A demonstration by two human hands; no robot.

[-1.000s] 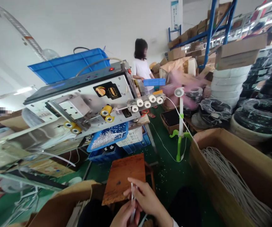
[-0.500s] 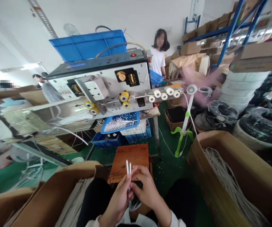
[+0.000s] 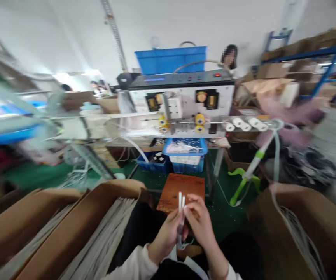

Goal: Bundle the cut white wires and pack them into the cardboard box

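Low in the middle of the view, my left hand (image 3: 166, 237) and my right hand (image 3: 201, 223) meet in front of my lap. Both pinch the same white cable (image 3: 181, 204), folded so that its two ends stick up side by side above my fingers. Just beyond my hands stands a small brown wooden stool (image 3: 181, 186). The picture is smeared by head motion.
A wire-cutting machine (image 3: 182, 105) with yellow and white rollers sits on a bench ahead, a blue tray (image 3: 185, 147) of cut pieces under it. Cardboard boxes of white cables stand at my left (image 3: 104, 229) and right (image 3: 299, 229). A person (image 3: 230, 56) stands behind the machine.
My head has turned left, so the machine now sits centred and the left boxes show more. My hands came together and raised the folded cable ends upright.
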